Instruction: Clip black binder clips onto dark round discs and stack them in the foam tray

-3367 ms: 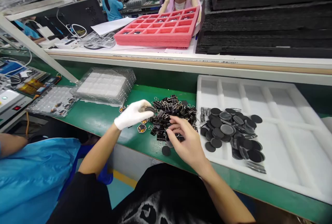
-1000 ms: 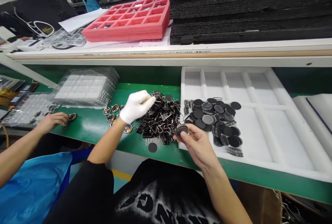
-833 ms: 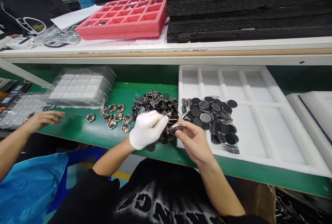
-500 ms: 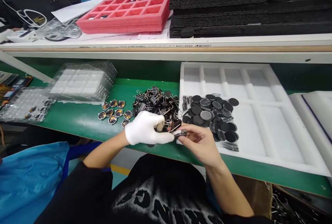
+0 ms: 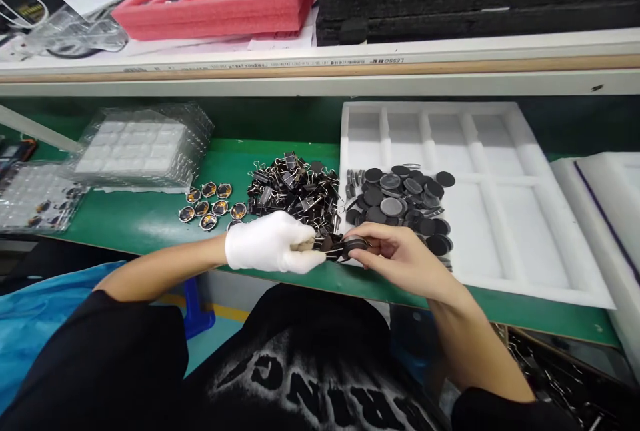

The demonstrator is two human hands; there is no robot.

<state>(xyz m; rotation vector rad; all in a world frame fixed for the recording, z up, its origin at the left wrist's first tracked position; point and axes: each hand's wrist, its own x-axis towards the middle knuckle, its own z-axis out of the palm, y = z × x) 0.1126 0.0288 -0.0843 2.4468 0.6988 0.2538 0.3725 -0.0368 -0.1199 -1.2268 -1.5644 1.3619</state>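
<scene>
My left hand [image 5: 277, 244], in a white glove, pinches the wire handles of a black binder clip [image 5: 334, 247] just above the bench's front edge. My bare right hand [image 5: 397, 254] grips a round dark disc [image 5: 355, 244] by its edge. The clip's jaws meet the disc's left side; whether they are around it I cannot tell. Just behind my hands lies a heap of black binder clips [image 5: 295, 188] with silver wire handles. To the right, many loose black discs [image 5: 400, 194] are piled on a white foam tray [image 5: 500, 224].
Several round pieces with black and orange faces [image 5: 210, 208] lie left of the clip heap. Stacked clear plastic trays [image 5: 143, 151] stand behind them. A white shelf edge [image 5: 300, 81] crosses above the bench, bearing a pink foam tray [image 5: 215, 14] and stacked black foam [image 5: 450, 4].
The binder clip is now lined up with the disc, its handles between my left fingers. My right hand has turned the disc's flat side more into view. The camera view has shifted.
</scene>
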